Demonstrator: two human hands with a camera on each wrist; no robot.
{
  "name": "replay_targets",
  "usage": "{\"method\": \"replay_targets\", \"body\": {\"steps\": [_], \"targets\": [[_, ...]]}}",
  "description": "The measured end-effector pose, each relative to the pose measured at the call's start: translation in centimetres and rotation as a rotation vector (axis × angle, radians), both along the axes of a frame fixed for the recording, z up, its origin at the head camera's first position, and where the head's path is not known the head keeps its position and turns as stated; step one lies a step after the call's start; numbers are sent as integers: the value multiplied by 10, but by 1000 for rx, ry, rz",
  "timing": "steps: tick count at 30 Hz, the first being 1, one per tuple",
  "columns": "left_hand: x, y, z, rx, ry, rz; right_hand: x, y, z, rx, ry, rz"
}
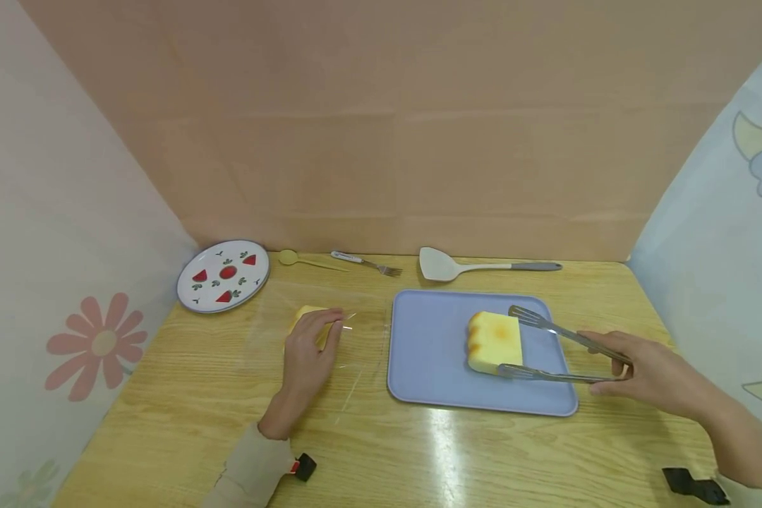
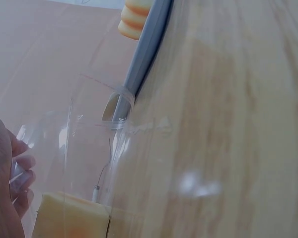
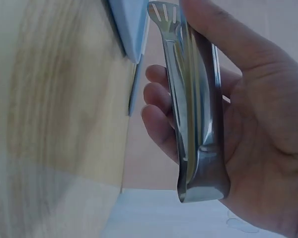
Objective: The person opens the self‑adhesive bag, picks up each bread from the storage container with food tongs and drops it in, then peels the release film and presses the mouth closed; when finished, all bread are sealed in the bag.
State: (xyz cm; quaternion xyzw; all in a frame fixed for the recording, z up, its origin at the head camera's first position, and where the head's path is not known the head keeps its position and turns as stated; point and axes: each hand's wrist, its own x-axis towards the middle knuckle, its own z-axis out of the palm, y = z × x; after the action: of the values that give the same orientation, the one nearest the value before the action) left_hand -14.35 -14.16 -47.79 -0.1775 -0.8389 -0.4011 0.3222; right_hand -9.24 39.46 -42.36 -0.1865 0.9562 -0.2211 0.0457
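Observation:
My left hand (image 1: 310, 351) pinches a clear plastic bag (image 1: 368, 342) on the left part of the table. Inside the film is one piece of toast bread (image 2: 72, 215), largely covered by the hand in the head view. My right hand (image 1: 660, 374) holds metal food tongs (image 1: 568, 376), thumb on one arm and fingers on the other. A thick yellow slice of toast bread (image 1: 498, 342) with browned edges lies on the blue tray (image 1: 428, 353). The tongs' slotted tips are spread along its far and near sides.
Along the back lie a plate with watermelon prints (image 1: 228, 271), a yellow spoon (image 1: 288, 257), a fork (image 1: 371, 264) and a white spatula (image 1: 439, 265) with a grey handle. Walls of cloth or paper stand at the back, left and right of the wooden table (image 1: 381, 451).

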Motion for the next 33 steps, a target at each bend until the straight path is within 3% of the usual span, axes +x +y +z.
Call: {"method": "replay_targets", "body": {"steps": [5, 11, 20, 33], "targets": [[0, 0, 0, -4, -2, 2, -2, -1, -10, -5, -8, 5], [-1, 0, 0, -3, -9, -3, -1, -6, -18, -18, 88, 21], [-1, -1, -3, 6, -17, 1, 1, -8, -21, -22, 173, 46], [0, 0, -1, 19, -41, -9, 2, -15, -25, -52, 220, 52]]}}
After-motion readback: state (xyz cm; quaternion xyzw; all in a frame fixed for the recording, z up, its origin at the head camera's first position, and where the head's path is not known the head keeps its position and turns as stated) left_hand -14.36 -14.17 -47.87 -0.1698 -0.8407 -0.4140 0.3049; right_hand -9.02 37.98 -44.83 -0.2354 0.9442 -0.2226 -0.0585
